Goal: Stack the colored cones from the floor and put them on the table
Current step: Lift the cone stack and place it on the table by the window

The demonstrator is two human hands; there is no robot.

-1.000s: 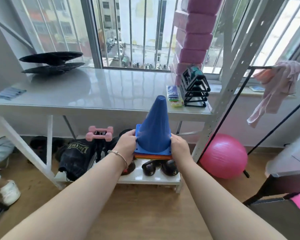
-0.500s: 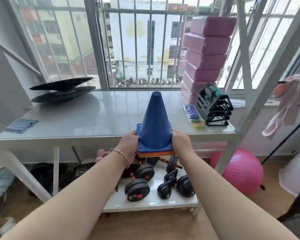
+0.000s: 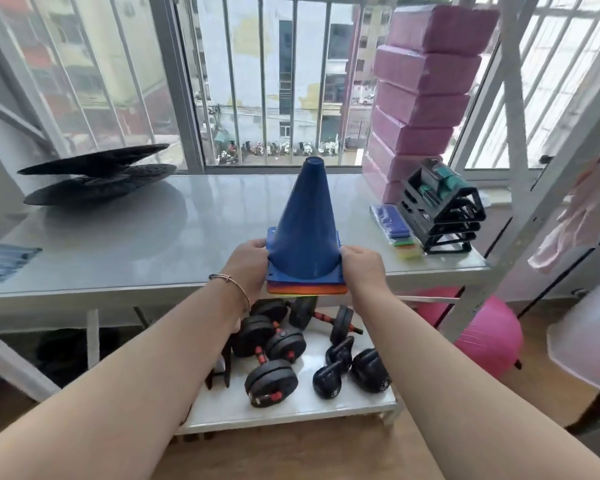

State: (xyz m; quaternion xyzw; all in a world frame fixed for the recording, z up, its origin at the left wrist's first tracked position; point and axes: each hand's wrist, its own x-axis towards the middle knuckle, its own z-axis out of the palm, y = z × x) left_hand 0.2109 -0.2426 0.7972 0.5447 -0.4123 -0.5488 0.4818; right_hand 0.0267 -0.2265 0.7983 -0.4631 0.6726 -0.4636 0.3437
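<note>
A stack of cones, blue on top with purple, red, orange and yellow-green base edges showing beneath, stays upright between both hands. My left hand grips the left edge of the bases and my right hand grips the right edge. The stack hangs over the front edge of the grey glass-topped table, its bottom about level with that edge. Whether the bases touch the tabletop cannot be told.
Two black discs lie at the table's back left, a blue cloth at its left edge. Pink foam blocks, a black rack and colored bands fill the right side. Dumbbells and kettlebells sit on the low shelf; a pink ball is at right.
Both hands have raised the cone stack from below the tabletop to table height and carried it forward to the table's front edge. The view has moved closer to the table.
</note>
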